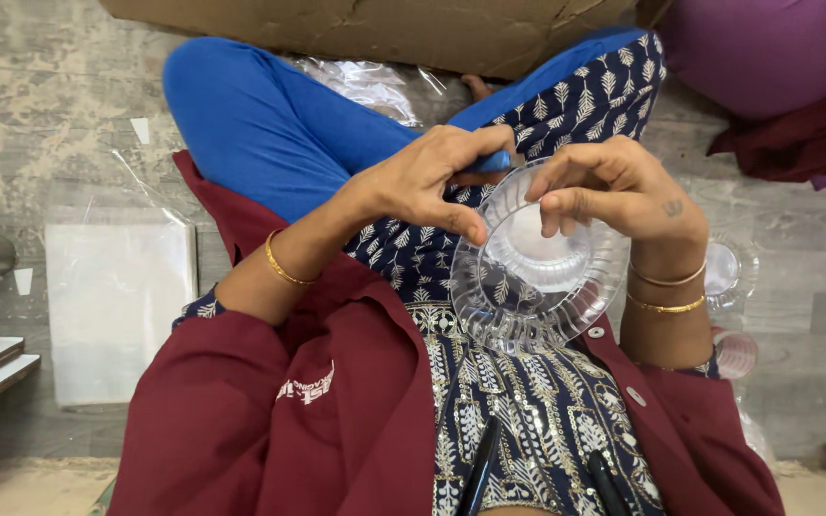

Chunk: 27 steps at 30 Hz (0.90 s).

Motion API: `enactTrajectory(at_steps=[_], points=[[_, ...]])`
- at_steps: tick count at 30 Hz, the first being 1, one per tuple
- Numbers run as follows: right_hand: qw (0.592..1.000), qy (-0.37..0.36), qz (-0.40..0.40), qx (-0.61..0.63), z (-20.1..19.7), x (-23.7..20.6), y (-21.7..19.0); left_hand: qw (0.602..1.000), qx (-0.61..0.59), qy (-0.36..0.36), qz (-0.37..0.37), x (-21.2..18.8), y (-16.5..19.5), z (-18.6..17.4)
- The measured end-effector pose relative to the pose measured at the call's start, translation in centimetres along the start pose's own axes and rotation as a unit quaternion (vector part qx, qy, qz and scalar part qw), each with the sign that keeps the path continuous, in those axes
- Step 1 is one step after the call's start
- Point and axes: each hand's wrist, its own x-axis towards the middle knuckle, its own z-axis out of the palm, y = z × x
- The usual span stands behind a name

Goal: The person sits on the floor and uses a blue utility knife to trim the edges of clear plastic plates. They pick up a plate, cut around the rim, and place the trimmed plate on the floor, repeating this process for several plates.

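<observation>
- clear bowl [537, 277] is showing glossy ribbed transparent plastic
- gold bangles [666, 306], right of bowl, are gleaming like polished metal
- maroon jacket [270, 420], below bowl, is looking matt woven cloth
- plastic bags [117, 296], left of bowl, are lying thin, shiny, crinkled
- cardboard [384, 29], above bowl, is looking rough, matt brown
- floor [40, 105] is showing worn, grainy grey wood-look finish

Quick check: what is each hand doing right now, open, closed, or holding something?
Left hand: fingers pinched on the rim of the clear ribbed plastic bowl.
Right hand: fingers curled over the same bowl's far rim, holding it.
</observation>
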Motion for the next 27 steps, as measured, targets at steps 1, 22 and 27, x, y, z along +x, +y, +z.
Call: enactTrajectory(at_steps=[1,22,27], points=[[1.000,-0.001,0.004,-0.002,0.1,0.1,0.0,1.000,0.011,-0.014,-0.025,-0.2,0.0,0.0],[0.996,-0.074,-0.047,0.005,2.8,0.9,2.9,0.993,0.104,-0.050,-0.033,-5.0,-0.1,1.7],[0.999,-0.023,-0.022,0.029,1.8,-0.4,3.1,0.990,0.076,-0.065,-0.097,-6.6,1.2,3.2]])
